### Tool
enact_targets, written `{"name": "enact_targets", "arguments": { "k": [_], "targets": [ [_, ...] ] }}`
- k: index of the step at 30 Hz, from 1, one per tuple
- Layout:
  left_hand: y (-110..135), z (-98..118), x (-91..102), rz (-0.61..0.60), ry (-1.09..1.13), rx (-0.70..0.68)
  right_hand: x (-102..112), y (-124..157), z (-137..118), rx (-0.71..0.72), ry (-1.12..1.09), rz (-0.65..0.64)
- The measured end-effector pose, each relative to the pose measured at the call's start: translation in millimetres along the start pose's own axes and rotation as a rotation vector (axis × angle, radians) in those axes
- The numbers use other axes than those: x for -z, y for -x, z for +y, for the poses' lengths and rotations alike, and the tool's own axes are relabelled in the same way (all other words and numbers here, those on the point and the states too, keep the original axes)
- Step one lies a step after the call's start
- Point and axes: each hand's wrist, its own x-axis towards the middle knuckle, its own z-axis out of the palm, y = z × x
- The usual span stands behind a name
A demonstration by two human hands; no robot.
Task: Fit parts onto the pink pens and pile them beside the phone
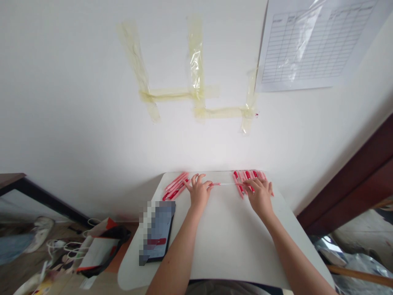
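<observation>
My left hand (199, 191) pinches a short red pen part (216, 184) between thumb and forefinger, its other fingers raised and spread. Across from it, my right hand (259, 196) has its fingertips closed on another red pen part (240, 184). A thin, whitish, see-through rod, perhaps a refill (228, 184), spans the gap between the two parts in a level line. Beside my left hand lies a loose bundle of pink and red pens (175, 185). More pens (240, 177) lie in a row at the back right, partly hidden under my right hand.
The white table (233, 241) stands against a white wall. A phone (158, 231) lies at its left edge. Yellowed tape (196, 61) and a printed sheet (313, 45) are on the wall. Bags (100, 250) stand on the floor at left; a person's shoe (39, 233) shows beyond.
</observation>
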Motion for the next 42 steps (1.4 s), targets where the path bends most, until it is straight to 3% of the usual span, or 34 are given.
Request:
{"name": "enact_targets", "arguments": {
  "k": [16, 28, 42],
  "targets": [
    [1, 10, 5.1, -0.023, 0.110, -0.117, 0, 2, -11, 0.217, 0.006, -0.030],
    [2, 12, 5.6, -0.039, 0.124, -0.166, -1, 2, -11, 0.234, -0.017, -0.017],
    [3, 16, 8.7, -0.018, 0.174, -0.169, -10, 7, -8, 0.134, 0.120, -0.115]
  ]
}}
